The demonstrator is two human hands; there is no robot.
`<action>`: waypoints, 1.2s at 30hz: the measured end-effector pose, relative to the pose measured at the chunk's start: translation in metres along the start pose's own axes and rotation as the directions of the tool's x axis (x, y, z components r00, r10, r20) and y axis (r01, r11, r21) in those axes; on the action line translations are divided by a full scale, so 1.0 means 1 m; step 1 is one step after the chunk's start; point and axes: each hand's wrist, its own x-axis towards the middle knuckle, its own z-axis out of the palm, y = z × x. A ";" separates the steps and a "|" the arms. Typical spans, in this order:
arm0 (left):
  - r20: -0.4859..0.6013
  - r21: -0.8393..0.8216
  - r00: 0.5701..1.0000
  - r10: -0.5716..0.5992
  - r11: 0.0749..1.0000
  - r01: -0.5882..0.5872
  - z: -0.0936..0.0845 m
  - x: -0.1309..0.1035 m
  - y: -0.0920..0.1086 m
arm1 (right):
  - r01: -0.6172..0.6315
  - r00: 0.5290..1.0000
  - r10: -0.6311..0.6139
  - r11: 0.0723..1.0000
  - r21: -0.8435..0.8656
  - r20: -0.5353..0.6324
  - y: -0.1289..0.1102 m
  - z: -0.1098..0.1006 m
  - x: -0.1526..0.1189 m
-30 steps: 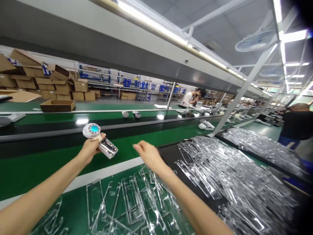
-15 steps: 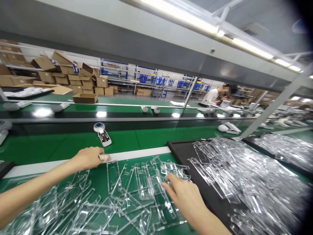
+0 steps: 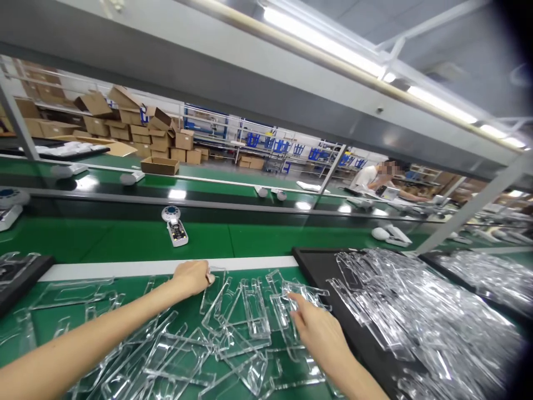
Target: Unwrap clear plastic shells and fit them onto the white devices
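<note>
My left hand (image 3: 192, 278) is closed, knuckles up, near the white strip. A small pale piece shows at its fingertips; what it grips, if anything, is hidden. Just right of it lies a clear plastic frame (image 3: 205, 303). My right hand (image 3: 320, 330) reaches over the scattered pieces, forefinger stretched out and thumb a little apart. Its fingertips are at another clear plastic frame (image 3: 278, 311); its other fingers are hidden. Many similar clear frames (image 3: 179, 355) lie loosely overlapping on the green surface between and below my hands.
A black tray (image 3: 314, 264) heaped with clear frames stands at right, another tray (image 3: 25, 278) at left. Beyond the white strip (image 3: 125, 269), a white device (image 3: 177, 230) with exposed circuitry lies on the green belt (image 3: 208, 239). A co-worker (image 3: 370, 178) is across the line.
My left hand has moved right and slightly down, closer to the loose frames. The right hand stays over the same group of frames. The view has shifted a little.
</note>
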 end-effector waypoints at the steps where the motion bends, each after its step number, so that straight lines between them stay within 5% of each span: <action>1: -0.001 -0.001 1.000 0.003 1.000 -0.003 0.000 0.001 0.000 | 0.012 1.000 -0.012 1.000 0.024 0.000 0.002 -0.005 -0.001; 9: -0.121 0.040 0.990 0.077 0.997 -0.073 -0.010 -0.015 0.003 | 0.136 0.989 -0.110 0.930 0.342 -0.095 -0.025 -0.019 0.024; 18: 0.026 0.054 0.991 0.132 0.990 -0.133 0.011 -0.018 0.023 | 0.175 0.984 -0.156 0.886 0.430 -0.080 -0.039 0.011 0.042; 26: 0.047 -0.090 0.993 0.110 0.990 -0.106 0.009 -0.015 0.024 | 0.130 0.991 -0.121 0.775 0.618 -0.056 -0.025 -0.013 0.041; 31: 0.144 -0.323 0.986 0.082 0.946 -0.031 0.009 -0.012 0.017 | 0.187 0.978 -0.208 0.879 0.439 0.001 -0.022 -0.041 0.023; 34: 0.164 -0.434 0.983 0.089 0.901 -0.009 0.004 -0.007 0.007 | 0.175 0.983 -0.171 0.982 0.067 -0.059 -0.025 -0.048 0.014; 36: 0.137 -0.473 0.987 0.088 0.881 -0.013 -0.003 -0.004 0.000 | 0.177 0.965 -0.205 0.969 -0.171 -0.162 -0.029 -0.048 0.011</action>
